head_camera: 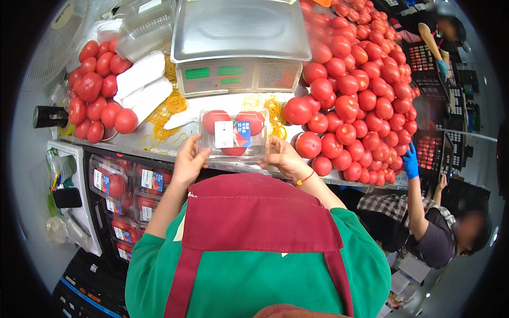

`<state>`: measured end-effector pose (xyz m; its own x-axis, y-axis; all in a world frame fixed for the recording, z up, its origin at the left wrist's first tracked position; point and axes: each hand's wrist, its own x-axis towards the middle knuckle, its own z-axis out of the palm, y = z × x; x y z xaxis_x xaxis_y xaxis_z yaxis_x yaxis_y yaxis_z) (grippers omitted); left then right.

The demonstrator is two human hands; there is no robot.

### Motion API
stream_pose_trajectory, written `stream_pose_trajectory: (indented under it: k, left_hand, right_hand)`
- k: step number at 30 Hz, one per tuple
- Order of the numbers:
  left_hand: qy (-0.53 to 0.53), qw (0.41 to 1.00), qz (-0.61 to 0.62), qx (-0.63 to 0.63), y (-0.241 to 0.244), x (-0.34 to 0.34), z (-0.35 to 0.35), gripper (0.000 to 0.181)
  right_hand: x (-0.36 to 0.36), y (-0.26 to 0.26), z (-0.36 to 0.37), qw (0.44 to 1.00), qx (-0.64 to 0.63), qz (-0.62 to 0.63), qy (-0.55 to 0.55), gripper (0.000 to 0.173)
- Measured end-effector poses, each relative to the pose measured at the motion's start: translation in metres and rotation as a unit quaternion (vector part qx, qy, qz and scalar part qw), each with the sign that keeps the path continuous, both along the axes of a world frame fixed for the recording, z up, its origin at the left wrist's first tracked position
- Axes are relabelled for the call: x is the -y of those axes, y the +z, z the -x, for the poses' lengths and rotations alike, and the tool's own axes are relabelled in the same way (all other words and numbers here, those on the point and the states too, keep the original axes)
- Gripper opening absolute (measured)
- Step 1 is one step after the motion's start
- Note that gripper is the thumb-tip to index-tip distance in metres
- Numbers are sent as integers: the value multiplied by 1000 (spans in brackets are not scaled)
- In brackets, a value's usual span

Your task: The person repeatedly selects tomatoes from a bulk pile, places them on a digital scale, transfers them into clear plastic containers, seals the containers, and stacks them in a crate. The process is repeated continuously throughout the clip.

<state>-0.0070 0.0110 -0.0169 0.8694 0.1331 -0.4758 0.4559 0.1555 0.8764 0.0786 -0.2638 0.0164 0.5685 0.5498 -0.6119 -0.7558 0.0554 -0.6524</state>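
Between my two hands is a clear plastic clamshell box [254, 140] with three tomatoes visible inside and a printed label on its lid. My left hand [193, 159] grips the box's left side, thumb towards the front. At the right side, my right hand [287, 158] holds the near corner; a red string bracelet circles that wrist. The box is at the near edge of the metal table, just in front of a digital scale [238, 77] with a steel pan. Yellow rubber bands [175, 102] lie left of the box, and more lie behind it.
A large heap of tomatoes [358, 103] covers the table's right side. Left are a smaller tomato pile [93, 85], white pads [141, 75] and empty clamshells [145, 30]. Packed boxes [113, 185] fill a crate below left. A blue-gloved co-worker's hand [410, 162] touches the heap.
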Motion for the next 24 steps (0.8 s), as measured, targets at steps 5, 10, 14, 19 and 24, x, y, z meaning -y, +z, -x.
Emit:
stream_pose_trajectory:
  k: [5, 10, 14, 19, 24]
  left_hand:
    - [185, 938, 260, 135, 1, -8, 0, 65]
    - [290, 818, 486, 105, 2, -13, 1, 91]
    - [291, 825, 443, 197, -6, -63, 23, 92]
    - [398, 772, 418, 266, -33, -108, 44, 65]
    - [353, 751, 498, 249, -19, -88, 61, 63]
  right_hand:
    - [-56, 5, 12, 978, 183, -62, 77, 26]
    - [-84, 4, -3, 840, 472, 41, 264, 5]
    - [-104, -10, -21, 743, 596, 160, 257, 8]
    - [-166, -25, -23, 655, 693, 128, 274, 6]
    - [-198, -51, -28, 550, 765, 138, 304, 6]
